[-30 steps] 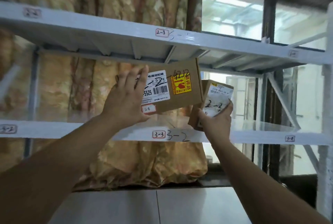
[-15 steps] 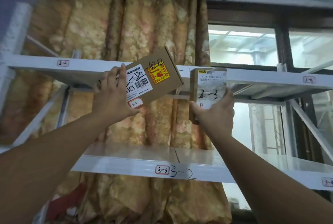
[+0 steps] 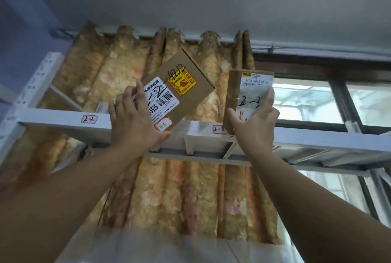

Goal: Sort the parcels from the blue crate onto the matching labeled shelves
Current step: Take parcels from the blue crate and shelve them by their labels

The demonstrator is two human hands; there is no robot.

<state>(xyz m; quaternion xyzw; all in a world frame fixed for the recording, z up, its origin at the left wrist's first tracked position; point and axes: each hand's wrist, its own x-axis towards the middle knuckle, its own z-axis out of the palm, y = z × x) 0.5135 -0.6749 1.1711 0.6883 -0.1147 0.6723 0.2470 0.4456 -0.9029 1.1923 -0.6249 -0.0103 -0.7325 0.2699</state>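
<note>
Two cardboard parcels are held up at the front edge of a high white metal shelf (image 3: 53,117), seen from below. A flat brown parcel (image 3: 186,76) is gripped at its lower left corner by the left hand (image 3: 135,125): the fingers (image 3: 140,93) are spread over its white shipping label and the thumb is tucked under its lower edge. Its long axis is tilted, running from the hand up and to the right. A handwritten mark ending in "2" is partly covered by the fingers (the first figure cannot be read). A tag reading 2-2 (image 3: 89,119) is fixed on the front edge just left of this hand, so a shift toward the shelf's left end is judged to be needed before the parcel is laid flat.

A smaller box (image 3: 233,93) is held upright by the right hand (image 3: 254,129), pinched between thumb and fingers, with "2-3" written on its label. Its lower corner is seen in front of a second tag (image 3: 218,129), half hidden, which appears to read 2-3; the right hand is the nearer one to that bay.

Behind the shelf a golden patterned curtain (image 3: 179,195) is hung and a window (image 3: 306,101) is seen at the right. The shelf's top surface cannot be seen from this angle.
</note>
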